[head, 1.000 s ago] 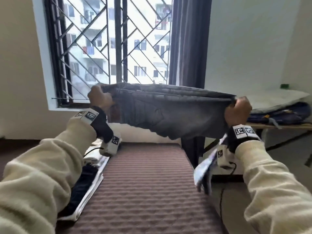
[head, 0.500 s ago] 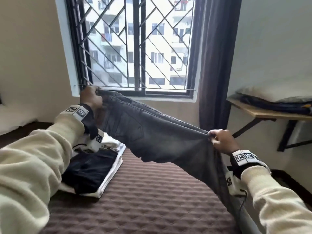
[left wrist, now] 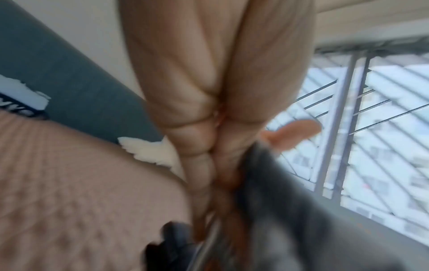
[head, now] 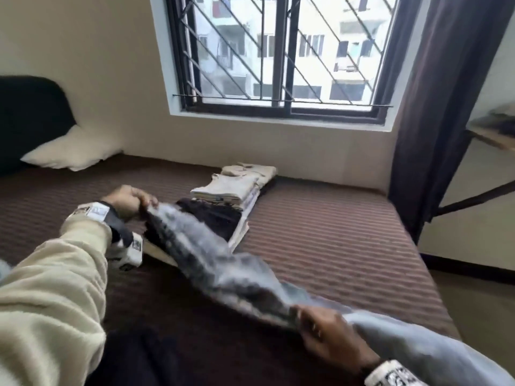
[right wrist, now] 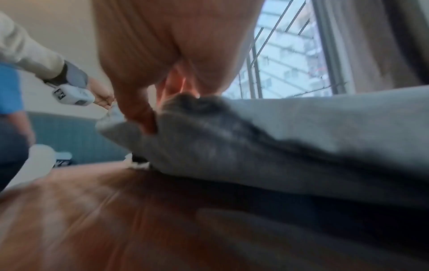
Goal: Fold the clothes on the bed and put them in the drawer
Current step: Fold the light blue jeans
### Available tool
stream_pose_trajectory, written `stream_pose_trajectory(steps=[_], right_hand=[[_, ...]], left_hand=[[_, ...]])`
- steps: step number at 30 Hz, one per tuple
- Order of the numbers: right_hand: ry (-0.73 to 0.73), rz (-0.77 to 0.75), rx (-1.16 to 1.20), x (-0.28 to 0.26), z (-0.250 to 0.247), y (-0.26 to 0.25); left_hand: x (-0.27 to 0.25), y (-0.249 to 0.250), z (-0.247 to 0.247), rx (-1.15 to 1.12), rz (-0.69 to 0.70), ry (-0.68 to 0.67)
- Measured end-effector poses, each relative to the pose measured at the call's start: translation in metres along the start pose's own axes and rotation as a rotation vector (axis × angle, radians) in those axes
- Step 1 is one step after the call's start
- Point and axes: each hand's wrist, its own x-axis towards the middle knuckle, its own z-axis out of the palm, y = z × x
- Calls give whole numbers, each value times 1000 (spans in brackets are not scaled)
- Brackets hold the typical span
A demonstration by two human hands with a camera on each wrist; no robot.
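- while both hands hold it up, the grey jeans [head: 223,263] hang in a long blurry strip low over the brown bed [head: 320,232] in the head view, so i think the step in hand is laying them down flat to fold them.
- in this view the left hand [head: 126,200] has its fingers curled and pinching one end of the jeans, close to the pile of folded clothes [head: 228,199], and the right hand [head: 331,341] has its fingers curled round the other end near the bed's front edge.
- the next move, i think, needs both hands to go down together and keep the cloth pulled tight, so it lands smooth and beside the pile, not on top of it.
- no drawer shows in any view, so i cannot tell what is in it; the folded things sit on the bed by the wall under the window [head: 278,51], and a white pillow [head: 72,151] lies far off to the left.
- in the left wrist view the fingers [left wrist: 199,128] are pressed tight together and pinch the dark grey cloth below them, with the bed under it all.
- in the right wrist view the fingers [right wrist: 137,102] curl down and pinch a fold of the jeans, which spread wide to the right just above the bed; it is too blurry to see if they touch it.
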Motion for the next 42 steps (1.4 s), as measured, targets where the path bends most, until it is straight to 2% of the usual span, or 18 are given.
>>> stream_pose_trajectory(steps=[2, 3, 4, 5, 7, 9, 11, 14, 17, 20, 23, 26, 28, 30, 33, 35, 39, 42], right_hand=[[-385, 56, 2, -4, 35, -3], [-494, 70, -15, -6, 47, -3], [-528, 70, -16, -5, 53, -3], [-543, 72, 3, -1, 54, -4], [-592, 84, 49, 11, 51, -1], [-648, 86, 87, 22, 44, 4], [-581, 108, 131, 28, 39, 8], [-300, 220, 254, 31, 40, 19], [-119, 350, 222, 35, 41, 37], [-115, 451, 150, 39, 43, 48], [-124, 472, 126, 38, 39, 47], [-101, 477, 82, 30, 40, 48], [-144, 506, 49, 21, 43, 50], [-254, 532, 14, 15, 46, 51], [-315, 555, 56, 14, 45, 53], [-272, 558, 57, 15, 46, 55], [-50, 481, 87, 31, 39, 50], [-10, 422, 168, 66, 29, 32]], left_hand=[[-7, -50, 1, 337, -263, -226], [-6, -76, 4, 487, -374, -254], [-6, -100, 7, 577, -445, -249], [-7, -116, 11, 589, -486, -245], [-14, -128, 20, 465, -565, -253], [-12, -133, 23, 322, -571, -242], [8, -148, 26, 341, -536, -257], [31, -171, 39, 359, -507, -285], [6, -139, 52, 447, -508, -277], [11, -144, 51, 390, -493, -258], [14, -153, 32, 282, -548, -169], [10, -160, 15, 381, -568, -113], [9, -170, 10, 405, -576, -66], [9, -184, 9, 393, -546, -87], [18, -208, 16, 448, -571, -233], [18, -199, 24, 460, -583, -235], [26, -175, 35, 473, -571, -51], [35, -178, 36, 387, -531, -6]])
